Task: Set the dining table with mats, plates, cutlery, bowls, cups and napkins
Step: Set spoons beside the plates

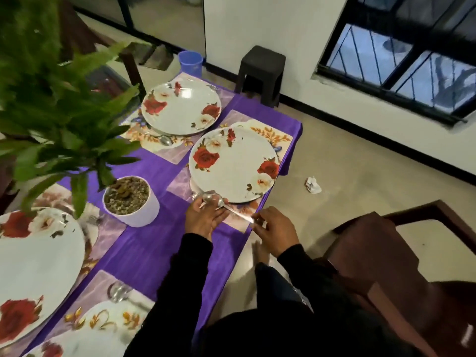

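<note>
A purple cloth (144,248) covers the table. On it lie floral mats, and a white plate with red roses (233,163) rests on the near right mat (180,184). Just below that plate's near rim, my left hand (206,217) holds the bowl end of a silver spoon (224,204). My right hand (273,228) pinches the spoon's handle tip. A second rose plate (180,108) sits on the far mat with a spoon (164,140) beside it. A third plate (33,266) lies at the left edge, and another spoon (118,292) rests on the near mat.
A potted green plant in a white pot (131,199) stands mid-table. A dark wooden chair (386,266) is at my right, close to the table edge. On the floor are a crumpled tissue (313,185), a black stool (261,73) and a blue bin (190,63).
</note>
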